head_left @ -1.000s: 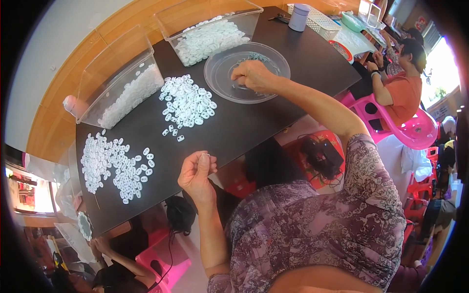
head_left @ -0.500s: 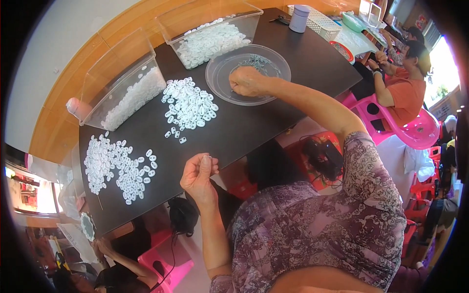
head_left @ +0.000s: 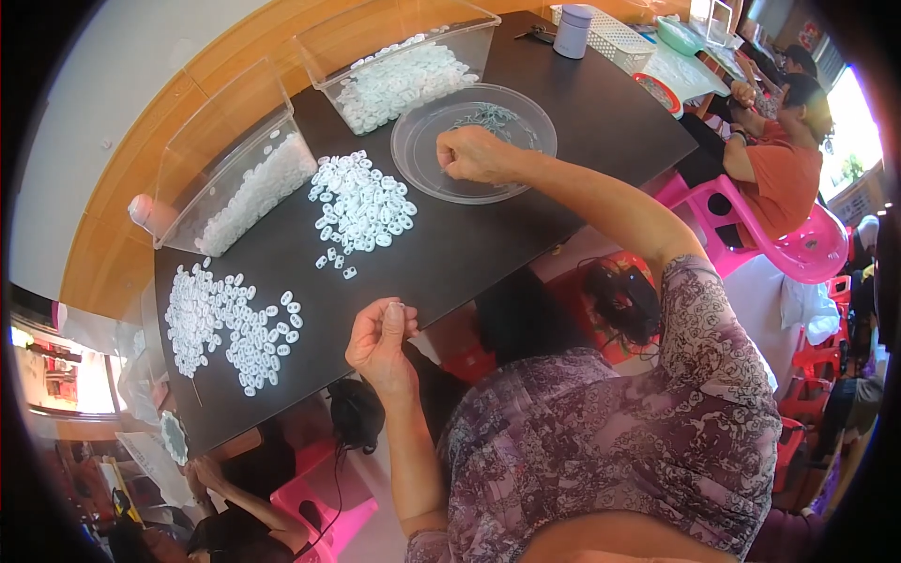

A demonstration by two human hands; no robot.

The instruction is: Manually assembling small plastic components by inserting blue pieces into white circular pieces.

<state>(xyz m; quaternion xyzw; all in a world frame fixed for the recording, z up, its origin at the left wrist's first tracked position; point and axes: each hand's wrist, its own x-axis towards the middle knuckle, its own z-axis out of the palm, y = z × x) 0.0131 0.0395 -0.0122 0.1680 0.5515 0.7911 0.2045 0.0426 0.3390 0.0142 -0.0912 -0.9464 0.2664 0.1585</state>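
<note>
Just off the table's near edge, my left hand (head_left: 381, 345) is closed in a pinch, thumb against curled fingers. A tiny pale bit shows at the fingertips, too small to name. My right hand (head_left: 476, 154) reaches over the round clear plastic tray (head_left: 409, 173), its fingers curled down and closed; whatever they pinch is hidden. Beside them in the tray lies a small heap of thin grey metal-looking pieces (head_left: 492, 116). Left of the tray is a loose pile of small white oval pieces with two dark spots each (head_left: 359, 202). Farther left spreads another pile of white ovals (head_left: 205, 314).
Two clear bins of white pieces, the left bin (head_left: 253, 192) and the back bin (head_left: 399, 83), stand along the far side of the dark table (head_left: 450, 258). A lavender cup (head_left: 572, 33) and white basket (head_left: 612, 42) sit at far right. People sit nearby on both sides.
Both hands keep nearly the same pose and place; the right hand has moved very slightly left. The view has shifted a little. The person at right has leaned and moved their hands slightly.
</note>
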